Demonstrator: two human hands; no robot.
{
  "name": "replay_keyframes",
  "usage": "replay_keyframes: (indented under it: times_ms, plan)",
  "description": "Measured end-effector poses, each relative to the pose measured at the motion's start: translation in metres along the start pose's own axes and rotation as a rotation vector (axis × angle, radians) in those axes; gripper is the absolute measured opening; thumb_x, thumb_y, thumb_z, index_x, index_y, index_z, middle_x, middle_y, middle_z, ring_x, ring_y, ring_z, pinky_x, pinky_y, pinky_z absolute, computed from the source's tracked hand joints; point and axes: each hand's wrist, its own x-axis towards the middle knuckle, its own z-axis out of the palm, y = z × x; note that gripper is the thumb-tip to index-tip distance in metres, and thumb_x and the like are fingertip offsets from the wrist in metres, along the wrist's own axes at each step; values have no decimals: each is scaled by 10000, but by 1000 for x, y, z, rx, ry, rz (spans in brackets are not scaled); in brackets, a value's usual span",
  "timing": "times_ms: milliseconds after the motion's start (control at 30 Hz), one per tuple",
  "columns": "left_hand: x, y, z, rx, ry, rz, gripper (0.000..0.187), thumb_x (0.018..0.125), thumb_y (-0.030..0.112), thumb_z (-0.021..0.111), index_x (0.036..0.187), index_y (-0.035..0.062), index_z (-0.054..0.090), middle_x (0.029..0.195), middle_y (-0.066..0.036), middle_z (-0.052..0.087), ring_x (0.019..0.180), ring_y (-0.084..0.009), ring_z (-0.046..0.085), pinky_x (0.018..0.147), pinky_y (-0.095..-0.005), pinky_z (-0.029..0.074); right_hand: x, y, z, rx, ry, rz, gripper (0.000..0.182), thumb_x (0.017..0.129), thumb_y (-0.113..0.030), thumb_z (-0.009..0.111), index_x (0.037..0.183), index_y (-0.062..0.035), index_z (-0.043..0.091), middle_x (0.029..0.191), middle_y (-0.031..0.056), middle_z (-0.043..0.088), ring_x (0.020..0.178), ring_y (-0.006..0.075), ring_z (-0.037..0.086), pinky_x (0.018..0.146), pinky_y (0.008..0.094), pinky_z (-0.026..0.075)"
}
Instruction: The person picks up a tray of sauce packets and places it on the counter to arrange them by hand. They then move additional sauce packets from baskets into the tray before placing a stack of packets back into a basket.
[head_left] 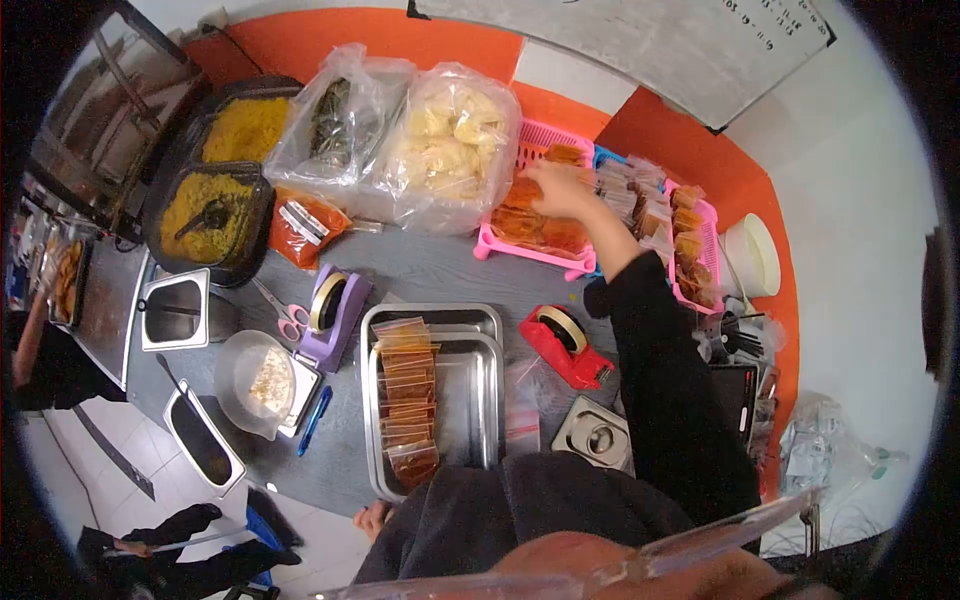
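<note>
My right hand (562,191) reaches into a pink plastic basket (581,264), over orange-brown sachets (525,225). Its fingers are bent down among them; whether one is pinched is hidden. Low in the view, by the table's front edge, my left hand (374,518) shows only a few curled fingers beside my dark top. What it may hold is hidden. Close to it, a stacked pair of steel trays (470,400) carries a row of overlapping clear sachets (408,400) with orange to dark brown contents.
A red tape dispenser (575,360), a purple tape dispenser (335,330), scissors (290,322) and a blue pen (316,420) surround the trays. Large plastic bags (450,140) and black tubs of yellow food (215,220) stand behind. More baskets (708,235) are right. A person's arm (33,325) shows far left.
</note>
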Motion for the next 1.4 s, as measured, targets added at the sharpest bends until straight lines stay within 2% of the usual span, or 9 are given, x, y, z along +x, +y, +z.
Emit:
replay_keyframes:
  times_ms: [133,200,300,500,733,900,1067,1200,1400]
  plan:
    - [-22,-32,59,-502,212,-341,127,686,173,587,745,108,495,791,-32,549,747,-208,497,779,-430,373,45,39,40,-19,-157,5,498,748,-321,526,1184,-82,510,1195,190,504,1108,339,470,949,429,353]
    - [-10,-26,41,65,515,293,149,682,172,590,776,78,523,786,-29,550,748,-201,497,778,-432,372,60,50,49,368,-111,93,427,798,-264,479,1151,-26,518,1127,209,544,1071,338,498,927,382,372]
    - [-16,-47,74,-82,691,276,189,677,174,594,811,52,543,776,-27,552,771,-194,500,793,-432,363,50,26,31,352,-132,107,419,844,-302,426,1140,-21,524,1153,207,535,1090,323,494,933,372,367]
    - [6,-8,-9,64,353,502,264,655,176,626,891,87,550,924,-66,545,884,-222,477,822,-435,333,25,-19,7,537,-230,-73,411,848,-318,420,1141,-58,544,1172,188,530,1112,323,482,938,376,368]
    - [18,-4,13,41,604,461,256,671,199,619,913,130,571,1033,-63,534,942,-221,471,827,-419,318,-6,-55,10,254,-270,97,371,860,-254,398,1125,-40,546,1109,188,563,1019,328,539,887,396,404]
    - [19,8,-23,13,325,472,285,699,231,605,965,132,575,1078,-39,531,984,-225,476,865,-433,321,-92,-142,-15,351,592,20,301,831,-231,508,975,23,581,961,209,605,898,342,581,799,369,445]
    - [16,19,-42,-134,162,369,347,746,302,584,1035,116,536,1136,-74,486,1076,-244,448,948,-433,290,-228,-223,34,573,-448,235,273,846,-273,551,865,-3,580,644,64,577,524,154,573,469,298,453]
    - [7,33,-66,-231,207,329,384,736,271,594,1051,68,510,1167,-117,462,1104,-292,425,960,-454,294,-278,-232,98,1056,-374,514,369,846,-307,573,1001,17,491,752,114,577,530,198,587,407,292,476]
    - [-84,15,-63,-188,343,2,333,707,195,623,1003,80,523,1177,-122,446,1106,-303,412,939,-448,302,-262,-178,172,568,-316,226,488,801,-268,632,1123,-15,367,785,129,562,572,224,597,379,331,483]
